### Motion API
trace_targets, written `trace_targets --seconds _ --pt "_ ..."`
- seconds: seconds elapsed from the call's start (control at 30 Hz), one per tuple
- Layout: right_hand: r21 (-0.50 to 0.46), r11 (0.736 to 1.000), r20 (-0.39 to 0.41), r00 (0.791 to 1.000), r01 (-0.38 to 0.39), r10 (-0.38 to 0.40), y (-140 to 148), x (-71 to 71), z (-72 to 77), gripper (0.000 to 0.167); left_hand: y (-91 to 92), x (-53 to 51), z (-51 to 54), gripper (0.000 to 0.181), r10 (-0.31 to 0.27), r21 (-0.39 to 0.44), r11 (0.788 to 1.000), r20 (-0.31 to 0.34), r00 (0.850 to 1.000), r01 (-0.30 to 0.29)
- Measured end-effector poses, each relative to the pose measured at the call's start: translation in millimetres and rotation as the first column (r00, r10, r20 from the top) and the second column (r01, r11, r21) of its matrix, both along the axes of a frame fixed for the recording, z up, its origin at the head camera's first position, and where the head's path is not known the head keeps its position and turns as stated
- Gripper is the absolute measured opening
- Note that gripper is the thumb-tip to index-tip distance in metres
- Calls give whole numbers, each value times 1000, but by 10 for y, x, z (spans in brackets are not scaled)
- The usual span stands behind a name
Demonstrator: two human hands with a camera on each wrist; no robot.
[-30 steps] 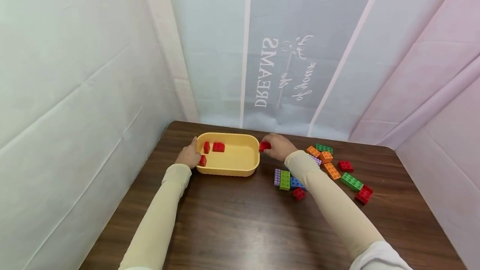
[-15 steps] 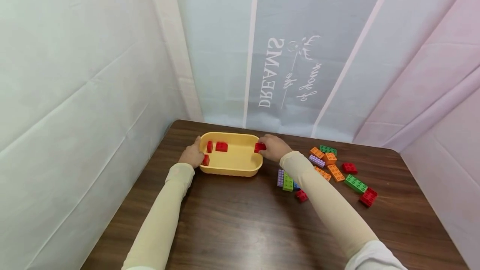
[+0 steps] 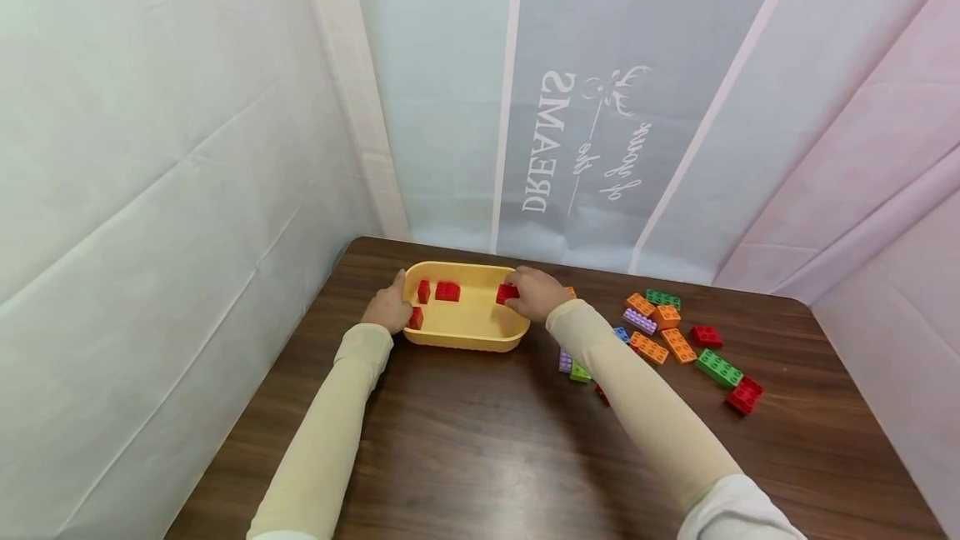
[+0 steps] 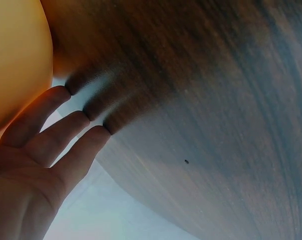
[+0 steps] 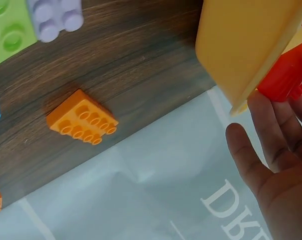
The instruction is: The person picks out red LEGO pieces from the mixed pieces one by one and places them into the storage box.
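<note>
A yellow tray (image 3: pixel 468 319) stands on the table, with several red bricks in its left part, one of them (image 3: pixel 447 291) near the back. At the tray's left end rests my left hand (image 3: pixel 387 307); in the left wrist view three nearly straight, spread fingers of that hand (image 4: pixel 45 145) have their tips on the table beside the tray (image 4: pixel 18 55). My right hand (image 3: pixel 537 296) pinches a red brick (image 3: pixel 506 294) just inside the right rim. The right wrist view shows this hand (image 5: pixel 286 165) with the brick (image 5: pixel 286 75) beyond the tray's wall (image 5: pixel 236 45).
Right of the tray lie loose bricks: orange (image 3: pixel 648 348), purple (image 3: pixel 640 321), green (image 3: pixel 719 367) and red (image 3: pixel 745 396), with others partly behind my right forearm. One orange brick (image 5: pixel 83 117) lies near the table's back edge. Fabric hangs behind the table and at both sides.
My right hand has carried its red brick left, from outside the right rim to inside the tray. My left hand stays at the tray's left end. The head view has shifted slightly.
</note>
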State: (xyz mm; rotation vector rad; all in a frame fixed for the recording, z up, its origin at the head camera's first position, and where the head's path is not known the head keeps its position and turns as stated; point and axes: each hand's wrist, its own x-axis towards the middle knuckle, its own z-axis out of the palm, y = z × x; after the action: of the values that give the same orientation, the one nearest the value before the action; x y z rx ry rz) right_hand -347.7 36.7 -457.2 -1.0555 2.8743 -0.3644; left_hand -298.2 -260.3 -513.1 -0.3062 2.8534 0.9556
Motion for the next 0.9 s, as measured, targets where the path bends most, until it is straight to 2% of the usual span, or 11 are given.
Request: trace_targets --seconds 0.3,0.57,0.9 --pt "17 1000 -15 1000 -21 21 -220 -14 -75 33 -8 -7 -5 75 10 14 1000 16 1000 -10" --pt "43 997 -16 998 -59 60 -438 21 -54 32 10 -5 -8 76 8 1 1000 4 1000 -8" --pt "78 995 16 998 -67 66 -622 30 -84 33 12 9 7 75 16 8 1000 2 1000 -16"
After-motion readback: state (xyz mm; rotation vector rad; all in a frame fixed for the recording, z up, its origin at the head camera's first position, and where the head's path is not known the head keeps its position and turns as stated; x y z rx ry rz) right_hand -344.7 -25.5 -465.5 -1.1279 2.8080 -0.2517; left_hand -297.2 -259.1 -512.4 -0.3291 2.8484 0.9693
